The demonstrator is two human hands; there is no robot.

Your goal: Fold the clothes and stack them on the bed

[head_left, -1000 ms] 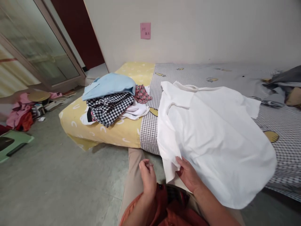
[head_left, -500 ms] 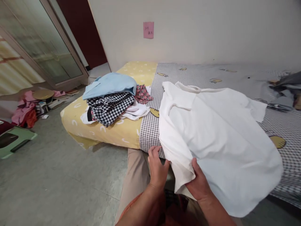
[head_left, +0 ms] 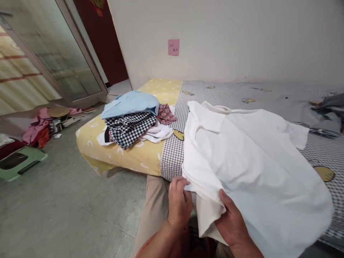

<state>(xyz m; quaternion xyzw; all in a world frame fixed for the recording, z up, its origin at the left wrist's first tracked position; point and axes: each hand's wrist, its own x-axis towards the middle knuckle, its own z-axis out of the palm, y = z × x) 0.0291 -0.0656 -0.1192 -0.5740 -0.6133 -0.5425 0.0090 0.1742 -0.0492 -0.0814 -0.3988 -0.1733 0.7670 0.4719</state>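
A white shirt [head_left: 255, 154] lies spread over the bed's front edge, its collar toward the wall and its hem hanging near my lap. My left hand [head_left: 179, 200] is closed, pinching the shirt's near side edge, which pulls out in a small point. To the right of it, my right hand [head_left: 232, 218] grips a folded-over part of the same shirt, thumb on top and the other fingers beneath the cloth. The fingers under the fabric are partly hidden.
A pile of clothes stands on the yellow sheet [head_left: 129, 159]: a light blue shirt [head_left: 131, 104] over a black-and-white checked garment [head_left: 131, 127]. Dark clothes [head_left: 330, 114] lie at the far right. A green stool [head_left: 29, 161] stands on the floor at left.
My left hand has closed from an open curl onto the shirt's edge. The right hand keeps its grip. The view has tilted slightly upward.
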